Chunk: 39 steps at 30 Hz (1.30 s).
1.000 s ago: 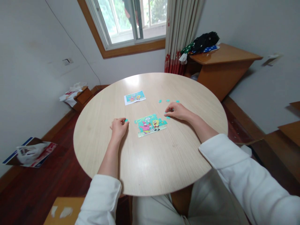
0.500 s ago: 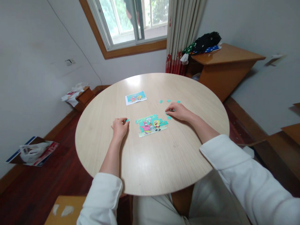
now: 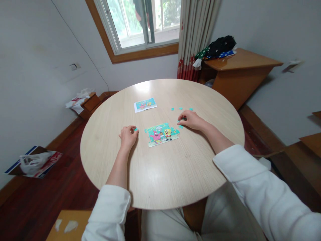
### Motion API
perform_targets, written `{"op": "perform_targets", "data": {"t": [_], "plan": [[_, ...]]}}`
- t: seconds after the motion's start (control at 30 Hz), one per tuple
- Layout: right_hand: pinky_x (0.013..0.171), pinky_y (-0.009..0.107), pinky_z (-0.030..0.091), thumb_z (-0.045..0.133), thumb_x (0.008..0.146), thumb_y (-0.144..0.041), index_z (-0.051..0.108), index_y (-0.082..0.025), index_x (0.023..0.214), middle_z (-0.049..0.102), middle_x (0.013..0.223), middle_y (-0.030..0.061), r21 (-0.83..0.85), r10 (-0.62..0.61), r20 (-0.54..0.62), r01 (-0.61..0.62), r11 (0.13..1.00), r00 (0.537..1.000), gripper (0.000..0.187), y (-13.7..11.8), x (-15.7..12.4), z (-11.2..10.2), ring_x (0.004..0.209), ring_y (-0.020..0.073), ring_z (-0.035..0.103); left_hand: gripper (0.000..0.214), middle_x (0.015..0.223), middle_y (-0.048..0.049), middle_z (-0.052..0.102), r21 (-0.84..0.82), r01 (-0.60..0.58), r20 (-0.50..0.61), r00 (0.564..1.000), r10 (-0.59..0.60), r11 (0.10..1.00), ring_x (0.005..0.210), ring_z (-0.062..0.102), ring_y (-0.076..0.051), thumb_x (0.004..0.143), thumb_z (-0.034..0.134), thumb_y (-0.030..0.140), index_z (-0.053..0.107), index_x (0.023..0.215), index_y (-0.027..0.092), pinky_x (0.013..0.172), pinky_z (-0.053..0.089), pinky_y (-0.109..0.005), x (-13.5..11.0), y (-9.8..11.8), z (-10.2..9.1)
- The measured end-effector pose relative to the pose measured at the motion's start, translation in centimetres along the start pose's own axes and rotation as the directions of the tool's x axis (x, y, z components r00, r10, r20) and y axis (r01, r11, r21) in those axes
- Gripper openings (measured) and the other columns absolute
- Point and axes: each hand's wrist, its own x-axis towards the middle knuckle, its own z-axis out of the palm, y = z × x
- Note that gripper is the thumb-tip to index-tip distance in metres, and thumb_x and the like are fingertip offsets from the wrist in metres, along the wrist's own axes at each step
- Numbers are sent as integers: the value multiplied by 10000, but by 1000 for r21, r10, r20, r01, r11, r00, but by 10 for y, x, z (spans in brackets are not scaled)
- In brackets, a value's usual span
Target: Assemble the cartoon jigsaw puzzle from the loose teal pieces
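A partly joined cartoon jigsaw puzzle (image 3: 162, 134) lies on the round table between my hands, its upper edge jagged. To its left, my left hand (image 3: 128, 135) rests on the tabletop, thumb and fingers closed on a small teal puzzle piece (image 3: 136, 129). My right hand (image 3: 191, 119) is up and to the right of the puzzle. Its fingers pinch another teal piece (image 3: 178, 121) at the table surface, mostly covered by the fingertips. Just below those fingertips lies a loose piece (image 3: 181, 127). Several more loose pieces (image 3: 180, 108) sit beyond the right hand.
A printed reference picture (image 3: 145, 105) of the same cartoon lies farther back on the pale round table (image 3: 160, 177). A wooden desk (image 3: 247, 63) with dark cloth on it stands beyond the table at the right. Behind the table are a window and a curtain (image 3: 194, 36).
My right hand has shifted very slightly, with its fingertips still at the teal piece. The left hand and the joined puzzle look the same.
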Motion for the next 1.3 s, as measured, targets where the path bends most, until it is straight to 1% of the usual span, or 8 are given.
{"op": "perform_targets", "data": {"t": [0.27,0.5,0.67,0.83,0.9,1.0,1.13,1.3], "plan": [[745,295,418,672,681,-257,690,-168,797,674,840,52,51,5,20,-6,999,1000,147,-6,-2,-2,780,169,571,205,960,-68,645,6,-10,12,1000,10,1000,985,557,-243,760,563,330,671,888,211,853,393,-392,0,0,-1],[695,275,427,638,699,-222,686,-163,760,672,752,38,116,2,47,-8,993,999,98,-5,-2,-1,704,151,570,198,958,-71,654,11,-25,13,1000,25,1000,964,568,-242,765,557,308,668,892,203,850,396,-399,2,-3,1],[700,291,441,653,674,-203,669,-148,835,654,791,52,164,-22,-7,22,986,1000,170,-5,-2,1,733,161,567,198,937,-67,663,-22,-53,-7,999,53,998,909,588,-212,786,524,278,661,905,200,828,411,-356,4,-7,5],[677,281,461,644,632,-134,630,-162,881,606,785,31,293,-66,-80,87,952,995,251,-8,-3,5,716,144,555,209,914,-63,668,-36,-65,-15,998,65,997,885,597,-205,789,526,274,664,925,197,817,417,-343,3,-8,4],[650,266,464,642,615,-117,611,-175,927,587,770,9,368,-53,-110,91,925,992,319,-10,-3,6,662,119,536,224,919,-65,667,-30,-69,-9,998,69,997,893,597,-208,794,520,273,667,946,197,820,417,-345,4,-8,4],[603,247,470,658,599,-125,581,-190,1001,578,770,-10,516,26,-169,66,854,985,414,-14,-2,7,595,89,509,249,939,-74,662,-18,-72,0,997,72,997,912,593,-211,800,512,276,669,974,193,828,418,-347,4,-8,4],[618,266,503,729,579,-213,614,-173,868,591,701,-1,657,160,-213,20,753,964,313,-15,1,6,633,114,553,274,951,-88,650,9,-69,-5,998,69,998,947,580,-220,798,507,283,670,996,188,852,418,-356,4,-8,4],[530,254,516,761,600,-297,627,-147,754,623,638,23,791,311,-158,-68,608,937,253,-15,4,5,564,115,583,293,958,-95,634,29,-58,-13,998,58,998,956,572,-223,803,493,299,670,1010,190,866,416,-364,3,-7,4]]}}
